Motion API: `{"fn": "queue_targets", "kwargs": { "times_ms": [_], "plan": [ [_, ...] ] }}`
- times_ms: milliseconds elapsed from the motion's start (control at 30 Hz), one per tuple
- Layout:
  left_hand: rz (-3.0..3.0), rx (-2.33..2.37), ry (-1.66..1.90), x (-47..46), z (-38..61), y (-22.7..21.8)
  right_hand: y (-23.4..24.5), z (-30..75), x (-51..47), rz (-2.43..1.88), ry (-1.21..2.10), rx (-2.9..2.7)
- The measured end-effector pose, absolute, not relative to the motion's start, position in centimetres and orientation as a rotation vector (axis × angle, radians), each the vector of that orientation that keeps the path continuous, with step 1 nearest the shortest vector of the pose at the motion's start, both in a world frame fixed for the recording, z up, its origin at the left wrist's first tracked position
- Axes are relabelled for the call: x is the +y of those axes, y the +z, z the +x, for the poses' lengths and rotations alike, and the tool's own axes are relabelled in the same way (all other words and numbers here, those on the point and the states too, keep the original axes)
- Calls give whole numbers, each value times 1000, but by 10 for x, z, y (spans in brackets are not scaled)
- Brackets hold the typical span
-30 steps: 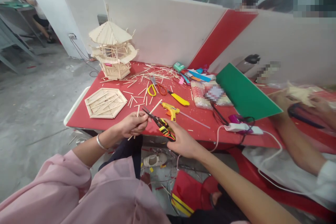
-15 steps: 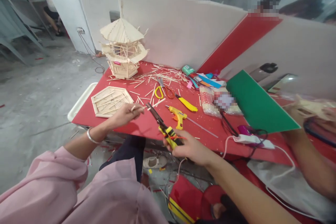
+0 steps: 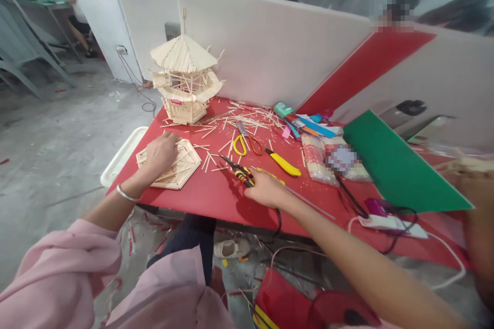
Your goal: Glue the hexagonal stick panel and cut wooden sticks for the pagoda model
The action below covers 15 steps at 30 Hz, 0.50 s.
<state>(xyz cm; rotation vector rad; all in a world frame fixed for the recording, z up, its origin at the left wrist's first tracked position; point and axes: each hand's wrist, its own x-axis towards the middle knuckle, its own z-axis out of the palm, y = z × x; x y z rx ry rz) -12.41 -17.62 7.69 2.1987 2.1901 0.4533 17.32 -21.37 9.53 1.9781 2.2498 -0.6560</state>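
My left hand [image 3: 161, 154] is over the far side of a hexagonal panel of thin wooden sticks [image 3: 186, 165]. Its fingers are pinched together, and what they hold, if anything, is hidden. Needle-nose pliers with yellow and black handles [image 3: 243, 174] are in my right hand [image 3: 266, 189], low over the red table, their tips pointing left toward loose sticks [image 3: 208, 160]. Beneath that hand a yellow glue gun [image 3: 275, 177] is mostly covered. Scissors with yellow and red handles [image 3: 247, 144] and a yellow-handled cutter [image 3: 283, 162] lie just beyond.
A stick-built pagoda model [image 3: 185, 82] stands at the table's back left. At right are packs of sticks [image 3: 314, 157], a green board [image 3: 401, 164] and a white power strip [image 3: 397, 225] with cables. Another person's arm [image 3: 478, 236] shows at the far right.
My left hand, which held a short stick piece, has moved left onto the hexagonal panel. The right hand has lowered the pliers toward the table, over the glue gun.
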Motion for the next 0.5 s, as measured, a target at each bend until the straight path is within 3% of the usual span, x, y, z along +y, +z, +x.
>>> {"fn": "queue_targets", "kwargs": {
  "times_ms": [133, 233, 500],
  "plan": [
    [2184, 1802, 349, -129, -53, 78, 96, 218, -245, 1988, -840, 2289],
    [2170, 1707, 63, -96, 6, 67, 95, 250, -277, 2050, -863, 2269],
    [2057, 1828, 179, -68, 39, 50, 85, 292, -335, 2135, -988, 2266]
  ]
}}
